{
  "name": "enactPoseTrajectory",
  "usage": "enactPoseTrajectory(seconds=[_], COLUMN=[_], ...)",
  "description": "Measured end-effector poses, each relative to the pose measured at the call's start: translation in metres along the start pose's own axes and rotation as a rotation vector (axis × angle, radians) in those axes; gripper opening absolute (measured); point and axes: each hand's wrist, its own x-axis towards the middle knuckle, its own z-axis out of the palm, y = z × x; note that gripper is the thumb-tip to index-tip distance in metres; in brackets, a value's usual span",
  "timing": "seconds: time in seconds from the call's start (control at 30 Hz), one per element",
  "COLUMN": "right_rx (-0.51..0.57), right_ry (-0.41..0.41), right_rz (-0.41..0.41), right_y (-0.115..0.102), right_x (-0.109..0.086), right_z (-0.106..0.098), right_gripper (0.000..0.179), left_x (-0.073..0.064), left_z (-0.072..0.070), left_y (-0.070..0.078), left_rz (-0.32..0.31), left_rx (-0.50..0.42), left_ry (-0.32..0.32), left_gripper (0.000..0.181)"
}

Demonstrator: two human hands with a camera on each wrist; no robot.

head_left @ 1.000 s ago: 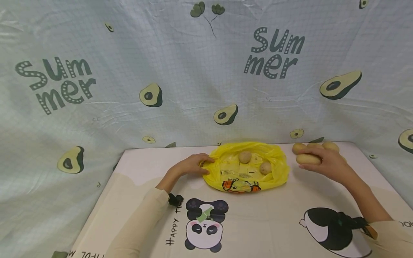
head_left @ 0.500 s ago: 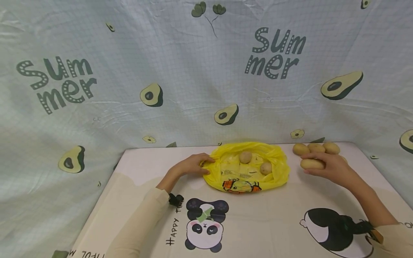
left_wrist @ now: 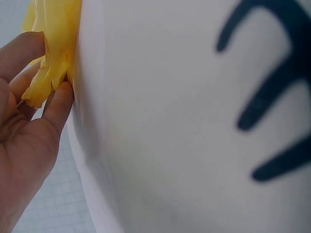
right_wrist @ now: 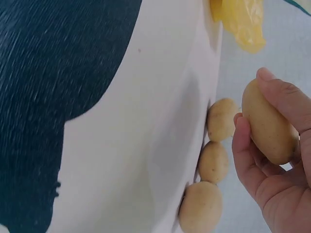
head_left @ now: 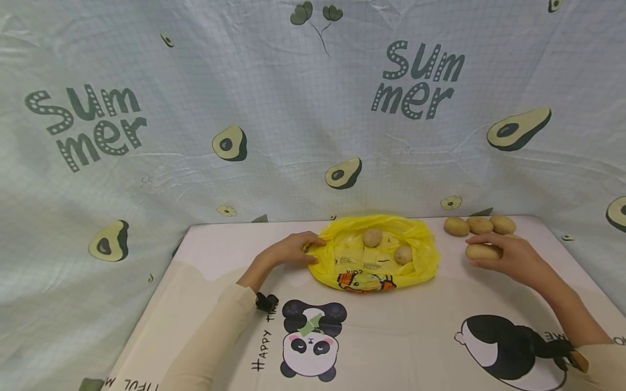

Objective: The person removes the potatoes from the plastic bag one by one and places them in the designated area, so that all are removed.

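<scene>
**One hand on the bag, one hand on a potato**

Through the head camera, I see my two hands well apart at the far side of the table (head_left: pixel 401 336). My left hand (head_left: pixel 289 250) pinches the left edge of the yellow bag (head_left: pixel 423 274). My right hand (head_left: pixel 520 258) grips a potato (head_left: pixel 481 251) on the right, with thumb and fingers round it. Three more potatoes (head_left: pixel 480 225) sit in a row at the far right, just beyond that hand.

A second ago, my right hand was more to the left and a bit farther off, and it covered part of the row. Now it has come right and nearer, and all three show. My left hand looks the same, and so do the bag and the two potatoes (head_left: pixel 373 237) lying apart inside it.

Some bits are hard to see. Something pale peeks out behind my right hand, and I can't tell what it is. I can't tell if the held potato touches the table. In the left wrist view, most of the bag is cut off, and some fingers hide behind the plastic
</scene>
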Motion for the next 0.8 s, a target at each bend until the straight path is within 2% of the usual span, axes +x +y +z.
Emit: enactPoseTrajectory(seconds=[0.17,0.43,0.67,0.8], right_rx=[-0.011,0.013,0.046,0.041], right_ry=[0.014,0.033,-0.016,-0.006], right_rz=[0.008,0.022,0.111,0.117], right_y=[0.006,0.011,0.012,0.015], right_x=[-0.002,-0.003,-0.005,-0.005], right_z=[0.0,-0.001,-0.002,-0.001], right_gripper=[0.045,0.045,0.046,0.045], left_x=[0.0,0.002,0.003,0.002], left_z=[0.0,0.0,0.0,0.0], left_y=[0.0,-0.002,-0.005,-0.005], left_rz=[-0.01,0.012,0.06,0.063], left_rx=[0.004,0.011,0.019,0.015], left_ry=[-0.001,-0.006,-0.001,-0.002], left_gripper=[0.047,0.047,0.048,0.048])
